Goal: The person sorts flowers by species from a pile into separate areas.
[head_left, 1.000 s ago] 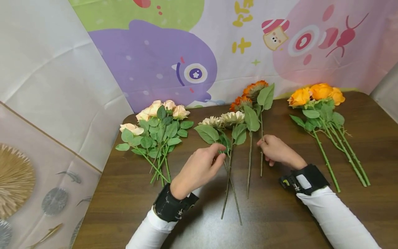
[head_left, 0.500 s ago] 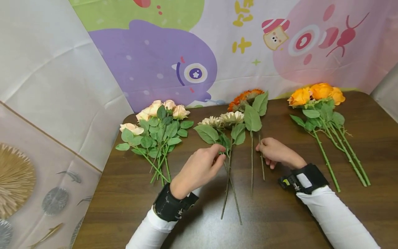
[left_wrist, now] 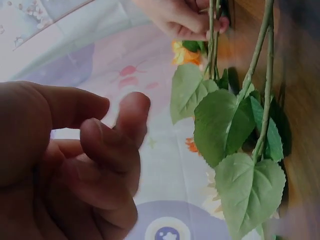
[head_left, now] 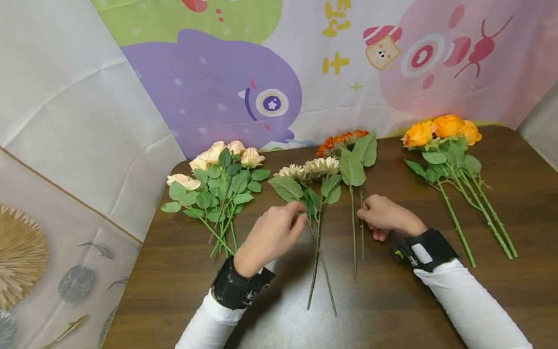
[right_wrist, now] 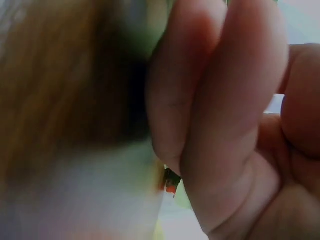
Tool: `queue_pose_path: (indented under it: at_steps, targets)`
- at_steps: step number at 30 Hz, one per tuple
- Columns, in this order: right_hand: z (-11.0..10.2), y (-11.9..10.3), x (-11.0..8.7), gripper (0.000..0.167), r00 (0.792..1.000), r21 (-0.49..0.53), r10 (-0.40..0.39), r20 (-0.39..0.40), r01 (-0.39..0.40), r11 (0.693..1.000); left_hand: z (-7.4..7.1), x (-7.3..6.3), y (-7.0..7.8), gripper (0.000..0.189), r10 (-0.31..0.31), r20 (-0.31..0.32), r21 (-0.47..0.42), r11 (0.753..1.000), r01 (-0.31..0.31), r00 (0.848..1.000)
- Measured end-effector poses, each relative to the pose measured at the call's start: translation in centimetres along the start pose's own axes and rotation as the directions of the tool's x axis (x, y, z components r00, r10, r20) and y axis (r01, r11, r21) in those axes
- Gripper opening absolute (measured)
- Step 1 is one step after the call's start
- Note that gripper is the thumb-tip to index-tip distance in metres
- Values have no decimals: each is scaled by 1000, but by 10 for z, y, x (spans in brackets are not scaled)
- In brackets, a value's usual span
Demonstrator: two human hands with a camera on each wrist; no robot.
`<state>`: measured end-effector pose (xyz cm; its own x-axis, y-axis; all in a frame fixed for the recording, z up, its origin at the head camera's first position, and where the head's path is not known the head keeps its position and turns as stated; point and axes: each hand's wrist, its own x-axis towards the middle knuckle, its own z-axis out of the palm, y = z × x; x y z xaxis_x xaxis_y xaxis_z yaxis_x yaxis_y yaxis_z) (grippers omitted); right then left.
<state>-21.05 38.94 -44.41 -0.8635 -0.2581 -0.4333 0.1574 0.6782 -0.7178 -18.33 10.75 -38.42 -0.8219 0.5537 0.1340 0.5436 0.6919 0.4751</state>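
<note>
My right hand (head_left: 388, 215) pinches the thin stem (head_left: 363, 245) of an orange sunflower that lies at the back middle of the table. A second orange sunflower (head_left: 352, 169) lies close along its left side, and their heads overlap. My left hand (head_left: 271, 235) hovers by the leaves of two cream sunflowers (head_left: 321, 166), whose stems cross. In the left wrist view, the left fingers (left_wrist: 100, 150) are loosely bent with nothing between them, apart from the green leaves (left_wrist: 225, 125). The right wrist view shows curled fingers (right_wrist: 225, 100) close up; the stem is hidden there.
A bunch of peach roses (head_left: 222, 177) lies at the left of the brown table (head_left: 279, 320). Several yellow-orange roses (head_left: 449, 128) with green stems lie at the right. A cartoon-printed cloth (head_left: 218, 87) hangs behind the table's far edge.
The orange sunflower in my right hand has come down toward me, its head now beside the other orange one. My right hand has dropped slightly; the left stays nearly still.
</note>
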Motion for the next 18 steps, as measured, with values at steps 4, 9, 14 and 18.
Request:
queue_pose_path:
  at_steps: [4, 9, 14, 18]
  targets:
    - [-2, 1, 1, 28, 1000, -67, -2, -14, 1, 998, -5, -1, -2, 17, -85, 31, 3, 996, 85, 996]
    - [-3, 1, 2, 37, 999, -112, 9, -42, -14, 994, -10, -3, -5, 17, -148, 59, 11, 989, 147, 987]
    - [-3, 0, 2, 36, 997, -158, 2, -80, -15, 987, -13, -4, -8, 20, -174, 38, 39, 984, 173, 984]
    - [-4, -1, 2, 29, 997, -190, 0, -74, -14, 982, -15, -4, -8, 20, -180, 41, 42, 983, 179, 983]
